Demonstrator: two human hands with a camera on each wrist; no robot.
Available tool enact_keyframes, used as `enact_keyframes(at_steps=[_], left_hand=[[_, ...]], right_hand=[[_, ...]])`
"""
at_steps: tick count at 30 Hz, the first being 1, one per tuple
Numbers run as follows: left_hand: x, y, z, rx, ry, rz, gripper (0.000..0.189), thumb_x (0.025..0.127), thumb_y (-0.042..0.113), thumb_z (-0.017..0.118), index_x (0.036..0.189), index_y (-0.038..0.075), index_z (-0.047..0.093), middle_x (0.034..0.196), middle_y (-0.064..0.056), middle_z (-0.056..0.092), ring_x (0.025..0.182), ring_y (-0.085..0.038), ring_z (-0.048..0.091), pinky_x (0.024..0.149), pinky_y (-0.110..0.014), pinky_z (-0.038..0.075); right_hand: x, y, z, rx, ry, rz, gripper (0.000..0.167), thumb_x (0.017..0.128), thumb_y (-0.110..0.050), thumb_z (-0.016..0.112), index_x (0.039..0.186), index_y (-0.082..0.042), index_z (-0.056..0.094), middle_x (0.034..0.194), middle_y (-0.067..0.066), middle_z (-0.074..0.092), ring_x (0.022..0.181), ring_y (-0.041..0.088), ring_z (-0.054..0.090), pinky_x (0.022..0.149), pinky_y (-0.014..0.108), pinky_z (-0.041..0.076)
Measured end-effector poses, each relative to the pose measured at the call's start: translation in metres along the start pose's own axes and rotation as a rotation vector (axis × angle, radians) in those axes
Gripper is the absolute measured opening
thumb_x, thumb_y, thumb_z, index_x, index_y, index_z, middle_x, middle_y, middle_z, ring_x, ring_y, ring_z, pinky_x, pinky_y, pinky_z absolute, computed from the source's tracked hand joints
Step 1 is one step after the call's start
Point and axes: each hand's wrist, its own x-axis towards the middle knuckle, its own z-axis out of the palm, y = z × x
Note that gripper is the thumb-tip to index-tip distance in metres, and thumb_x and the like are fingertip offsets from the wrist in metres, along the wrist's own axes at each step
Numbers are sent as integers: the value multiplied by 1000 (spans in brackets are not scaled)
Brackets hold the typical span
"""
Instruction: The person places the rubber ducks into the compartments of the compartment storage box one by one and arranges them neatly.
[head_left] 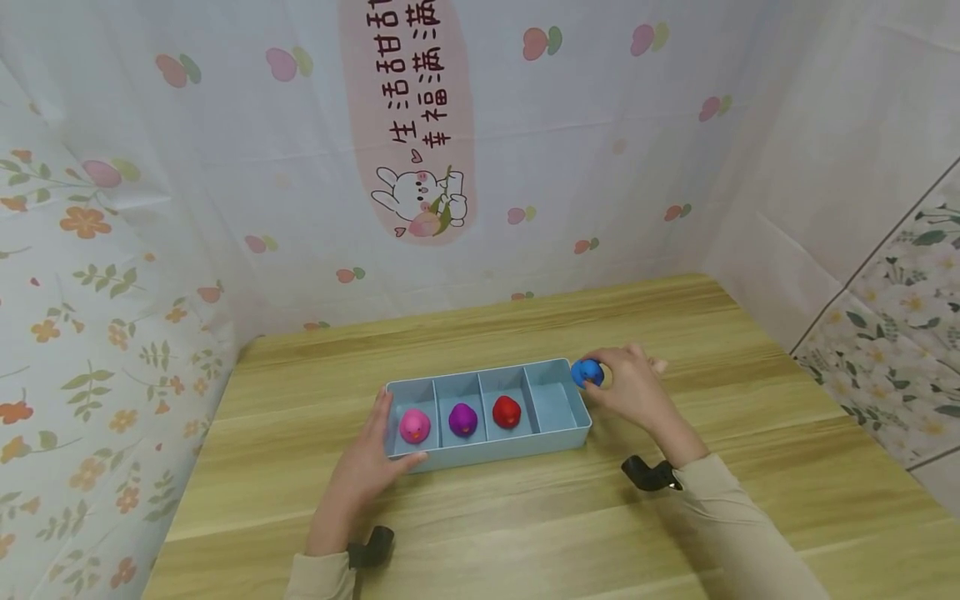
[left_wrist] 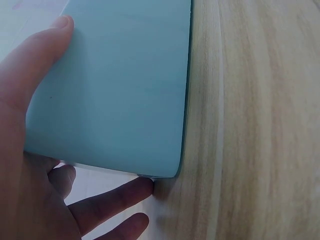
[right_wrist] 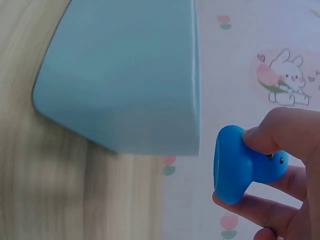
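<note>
A light blue box with several compartments in a row lies on the wooden table. From left to right it holds a pink rubber duck, a purple rubber duck and a red rubber duck; the rightmost compartment is bare. My left hand grips the box's left end, its thumb on the front wall in the left wrist view. Just past the right end, my right hand pinches a blue rubber duck between thumb and fingers. In the right wrist view this duck is apart from the box.
The wooden table stretches around the box on all sides. A printed curtain with a rabbit picture hangs behind it, and flowered cloth hangs at the left. Each wrist wears a black mount, such as the right one.
</note>
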Motion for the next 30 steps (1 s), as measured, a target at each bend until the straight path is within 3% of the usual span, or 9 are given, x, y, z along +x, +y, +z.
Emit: enact_keyframes(at_steps=[7, 15, 25, 30], left_hand=[[0, 0, -1, 6, -4, -6, 110, 76, 55, 73, 155, 13, 9, 161, -10, 10, 135, -42, 37, 103, -57, 39], [0, 0, -1, 12, -1, 7, 110, 76, 55, 73, 154, 10, 11, 161, -12, 11, 136, -42, 36, 104, -57, 38], [2, -1, -1, 5, 0, 14, 110, 76, 54, 73, 154, 9, 11, 160, -15, 12, 138, -42, 31, 106, -57, 36], [2, -2, 0, 6, 6, 18, 110, 76, 54, 73, 154, 9, 11, 160, -14, 12, 139, -41, 31, 106, -56, 36]], right_hand=[[7, -12, 6, -2, -23, -63, 31, 75, -20, 76, 104, -12, 69, 108, 8, 70, 86, 24, 41, 72, 48, 16], [7, -20, 21, -41, -45, -141, 33, 70, -21, 81, 98, -11, 66, 99, 5, 72, 81, 21, 42, 70, 44, 20], [7, -20, 35, -120, -197, -143, 29, 71, -26, 80, 94, -18, 64, 79, -6, 68, 79, 18, 39, 69, 41, 19], [10, -20, 38, -180, -246, -188, 30, 71, -27, 82, 94, -19, 65, 87, -2, 71, 79, 19, 39, 68, 42, 20]])
